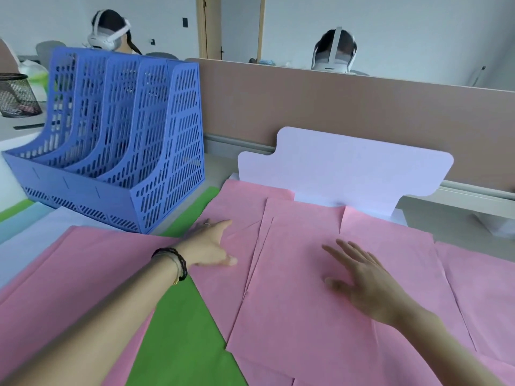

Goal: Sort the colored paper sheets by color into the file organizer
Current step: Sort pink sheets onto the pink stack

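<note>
Pink paper lies under both hands; the right hand [362,282] rests flat on the topmost pink sheet [320,316], fingers straight and spread apart, holding nothing; the left hand [211,246] reaches forward onto a neighbouring pink sheet [237,207], thumb stretched to the right, its fingers pressed at that sheet's left edge so that whether they curl under it cannot be told; dark braided bracelets [174,260] circle the left wrist; more pink sheets overlap to the right and at the left; a green sheet [178,338] shows between them, below the left forearm; pale blue sheets [25,232] lie at the far left; the blue file organizer [125,135] stands upright on the table beyond the left hand, its slots open toward the left, no paper visible in them; a white cardboard piece [348,168] stands behind the pink sheets against the brown partition [334,101]; a black mesh cup [14,93] sits at the far left; two people wearing headsets sit beyond the partition.
</note>
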Tool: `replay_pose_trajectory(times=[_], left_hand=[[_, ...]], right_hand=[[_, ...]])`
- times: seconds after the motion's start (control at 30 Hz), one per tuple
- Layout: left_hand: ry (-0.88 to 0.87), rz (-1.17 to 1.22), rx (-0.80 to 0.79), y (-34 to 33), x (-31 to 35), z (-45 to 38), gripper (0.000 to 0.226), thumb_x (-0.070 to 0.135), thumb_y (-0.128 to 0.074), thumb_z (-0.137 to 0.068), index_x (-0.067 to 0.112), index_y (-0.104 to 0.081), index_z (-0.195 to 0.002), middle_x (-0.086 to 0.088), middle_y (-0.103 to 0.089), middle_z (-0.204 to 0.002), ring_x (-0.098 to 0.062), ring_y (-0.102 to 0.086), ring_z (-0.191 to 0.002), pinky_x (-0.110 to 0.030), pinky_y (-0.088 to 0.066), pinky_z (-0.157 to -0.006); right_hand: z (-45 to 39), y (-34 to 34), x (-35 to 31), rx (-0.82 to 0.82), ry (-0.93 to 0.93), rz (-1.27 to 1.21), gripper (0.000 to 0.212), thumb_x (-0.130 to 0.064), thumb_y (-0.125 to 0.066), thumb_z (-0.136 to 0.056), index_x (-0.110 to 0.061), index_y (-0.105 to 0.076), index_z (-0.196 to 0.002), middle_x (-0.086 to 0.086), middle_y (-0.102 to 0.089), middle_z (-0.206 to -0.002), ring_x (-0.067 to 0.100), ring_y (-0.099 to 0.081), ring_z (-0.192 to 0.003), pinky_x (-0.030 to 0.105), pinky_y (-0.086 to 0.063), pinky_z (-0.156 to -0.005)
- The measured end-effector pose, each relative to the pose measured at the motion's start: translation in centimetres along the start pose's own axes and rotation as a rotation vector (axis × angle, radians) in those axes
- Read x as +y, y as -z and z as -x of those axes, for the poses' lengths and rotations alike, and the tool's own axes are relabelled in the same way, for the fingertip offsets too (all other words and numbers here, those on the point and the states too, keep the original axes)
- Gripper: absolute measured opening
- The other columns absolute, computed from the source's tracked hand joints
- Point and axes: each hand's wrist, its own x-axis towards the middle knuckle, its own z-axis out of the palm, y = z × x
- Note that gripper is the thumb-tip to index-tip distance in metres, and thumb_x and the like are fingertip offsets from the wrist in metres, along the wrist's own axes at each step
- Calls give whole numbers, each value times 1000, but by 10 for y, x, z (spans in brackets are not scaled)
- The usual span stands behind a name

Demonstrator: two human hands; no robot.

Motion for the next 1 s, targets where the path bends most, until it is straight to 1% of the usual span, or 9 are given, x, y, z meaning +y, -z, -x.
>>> replay_pose_trajectory(times=[0.17,0.27,0.43,0.57,0.67,0.77,0.9,0.97,1.0], left_hand=[[24,-119,318,-8,-2,-18,86,68,-66,-84,18,-42,-150,-15,-43,-153,-32,-40,-142,-43,-40,-110],[85,-172,386,-15,-1,-31,81,79,-52,-85,17,-53,-136,-15,-53,-140,-32,-47,-131,-43,-44,-101],[134,-287,491,-4,4,-49,88,83,-47,-84,17,-43,-142,-11,-66,-125,-32,-57,-119,-42,-45,-94],[130,68,497,4,8,-56,85,55,-75,-82,19,-38,-150,-10,-60,-140,-32,-56,-127,-40,-47,-97],[191,530,314,20,-4,-57,109,14,-88,-75,20,-22,-162,-9,-38,-161,-30,-40,-145,-39,-38,-113],[206,656,188,26,-14,-49,121,0,-89,-69,23,-17,-163,-7,-27,-166,-27,-31,-150,-44,-32,-121],[195,768,237,7,-20,-41,89,27,-92,-70,13,-51,-148,-7,-64,-136,-27,-65,-117,-45,-53,-103],[140,756,251,-5,-16,-41,45,39,-84,-79,9,-74,-112,0,-73,-105,-21,-68,-92,-35,-56,-87],[114,732,262,-10,-11,-40,30,40,-76,-89,10,-72,-94,3,-66,-96,-17,-60,-85,-27,-48,-74]], right_hand=[[5,0,3,27,5,-50,85,-79,-16,-77,-46,-19,-156,-11,-8,-168,12,-2,-155,41,-10,-126],[6,1,-3,1,72,-58,88,-89,-27,-79,-46,-20,-156,-16,-11,-166,8,-1,-155,39,-6,-126],[7,3,-12,-42,147,-80,77,-76,-43,-88,-47,-19,-156,-23,-11,-164,5,4,-154,37,0,-126],[7,1,-16,-46,205,-99,78,-76,-43,-87,-47,-20,-155,-25,-11,-163,5,4,-154,38,-3,-127],[6,1,-13,-46,204,-75,80,-76,-43,-85,-46,-20,-155,-22,-12,-164,6,2,-154,38,-6,-126],[5,4,-10,-44,174,-72,74,-70,-47,-91,-45,-21,-156,-20,-12,-164,7,1,-154,37,-6,-126],[3,17,1,-1,41,-32,68,-56,-51,-96,-44,-21,-156,-10,-11,-168,13,-5,-156,39,-11,-126],[5,28,14,22,-86,-5,67,-54,-52,-97,-42,-24,-156,-6,-17,-167,16,-15,-154,38,-18,-124],[8,34,20,8,-152,4,66,-54,-51,-97,-40,-24,-156,-5,-20,-166,17,-19,-153,36,-21,-123]])
